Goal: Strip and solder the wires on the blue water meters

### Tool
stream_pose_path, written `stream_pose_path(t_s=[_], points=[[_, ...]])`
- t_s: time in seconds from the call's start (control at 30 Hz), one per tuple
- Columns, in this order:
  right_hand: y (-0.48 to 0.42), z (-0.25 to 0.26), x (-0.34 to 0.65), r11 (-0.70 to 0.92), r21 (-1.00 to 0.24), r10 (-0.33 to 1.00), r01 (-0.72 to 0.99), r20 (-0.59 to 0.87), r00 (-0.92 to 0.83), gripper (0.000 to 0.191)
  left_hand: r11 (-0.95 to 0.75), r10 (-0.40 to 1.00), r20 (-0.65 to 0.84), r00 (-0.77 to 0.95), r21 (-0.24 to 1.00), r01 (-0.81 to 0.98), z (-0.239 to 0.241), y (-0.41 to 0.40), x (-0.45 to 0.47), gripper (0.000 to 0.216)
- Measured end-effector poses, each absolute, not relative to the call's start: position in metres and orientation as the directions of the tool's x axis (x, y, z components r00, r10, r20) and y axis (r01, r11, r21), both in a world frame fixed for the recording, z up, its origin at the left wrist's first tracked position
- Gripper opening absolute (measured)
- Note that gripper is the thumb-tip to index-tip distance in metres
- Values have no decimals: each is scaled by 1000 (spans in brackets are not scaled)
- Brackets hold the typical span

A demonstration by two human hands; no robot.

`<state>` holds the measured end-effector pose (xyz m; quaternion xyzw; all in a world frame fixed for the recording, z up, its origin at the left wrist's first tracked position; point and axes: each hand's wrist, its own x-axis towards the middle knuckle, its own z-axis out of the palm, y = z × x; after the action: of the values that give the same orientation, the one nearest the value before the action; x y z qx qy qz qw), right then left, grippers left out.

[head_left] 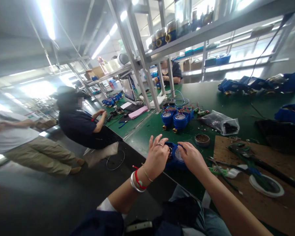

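Note:
A blue water meter [179,156] with a round clear dial rests on the green bench close in front of me, between my hands. My left hand [156,159], wearing a ring and bracelets, has its fingers curled over the meter's left side, where the opened blue housing shows. On the other side, my right hand [193,159] grips the meter's right edge with thumb and fingers near the dial. Whatever small part the left fingertips hold is hidden. Just beyond stand two more blue water meters [179,120] with brass ends and thin coloured wires.
To the right lie a small round tin [202,140], a clear plastic bag [221,123], a cardboard sheet [282,164], green-handled pliers [239,148] and a tape roll [266,186]. Metal shelf posts [151,82] rise ahead. A seated co-worker [76,121] works at the left.

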<state>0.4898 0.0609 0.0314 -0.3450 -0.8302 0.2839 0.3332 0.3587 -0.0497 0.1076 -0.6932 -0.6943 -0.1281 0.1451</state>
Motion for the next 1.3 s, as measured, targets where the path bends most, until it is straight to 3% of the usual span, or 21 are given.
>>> stream_pose_path(t_s=[0.1,0.23,0.33,0.4,0.47,0.57,0.67,0.77,0.83,0.9,0.97,1.03,1.13,1.3], points=[[60,33,491,599,-697,765,394,353,-540,36,-12,925,379,-13,63,998,114,-55,361,15],[61,38,492,597,-690,765,409,336,-550,32,-95,855,515,-58,266,959,110,-85,355,41],[64,41,492,583,-690,776,429,315,-546,28,-101,772,578,-266,524,846,89,-120,351,20],[66,41,490,568,-695,790,441,309,-530,26,-41,852,386,-353,722,691,69,-138,353,20],[66,40,488,554,-699,802,452,304,-514,25,83,943,81,-323,882,465,50,-145,359,23],[62,38,487,537,-698,819,473,296,-492,26,202,950,-168,-264,974,105,29,-134,370,39],[51,37,487,518,-689,840,507,297,-455,29,202,927,-217,-306,976,-79,23,-112,376,46],[38,38,488,489,-691,864,533,300,-405,33,217,926,-238,-293,971,-103,29,-98,371,46],[33,38,489,489,-701,865,519,316,-389,36,248,932,-227,-282,968,42,38,-97,359,44],[34,39,488,504,-705,857,499,337,-390,35,258,938,-147,-314,902,346,48,-102,343,38],[39,39,488,532,-699,838,478,353,-416,33,195,921,79,-382,755,626,59,-106,327,32],[49,40,487,570,-688,807,449,366,-464,30,65,850,377,-368,618,783,69,-104,317,24],[66,42,486,629,-674,748,387,389,-538,27,-137,766,612,-197,454,881,78,-87,314,25],[73,46,493,652,-685,723,325,432,-540,32,-195,809,580,-98,422,886,69,-48,321,23]])
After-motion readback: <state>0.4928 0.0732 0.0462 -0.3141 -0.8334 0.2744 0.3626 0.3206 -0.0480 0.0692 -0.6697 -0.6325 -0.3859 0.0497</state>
